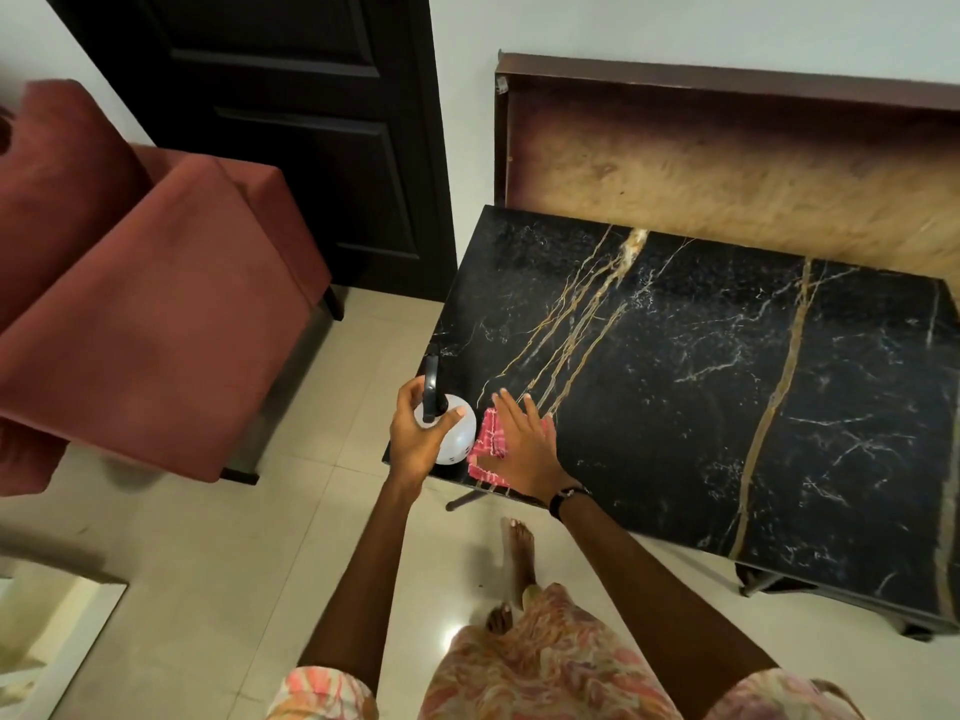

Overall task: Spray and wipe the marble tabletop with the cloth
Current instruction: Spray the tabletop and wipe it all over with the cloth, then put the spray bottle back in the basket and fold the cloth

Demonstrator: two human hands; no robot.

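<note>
A black marble tabletop (pixel 727 387) with gold and white veins fills the right half of the view. At its near left corner stands a white spray bottle (pixel 457 433) with a black nozzle head. My left hand (pixel 415 433) is wrapped around the bottle's neck and top. Right beside the bottle lies a folded red-and-white checked cloth (pixel 485 449) on the marble. My right hand (pixel 524 449) lies flat over the cloth with fingers spread, covering most of it.
A red upholstered armchair (pixel 140 314) stands to the left of the table. A dark door (pixel 291 122) is behind, and a wooden-framed board (pixel 727 163) leans on the wall beyond the table. My bare feet (pixel 519 558) are on the pale tiled floor.
</note>
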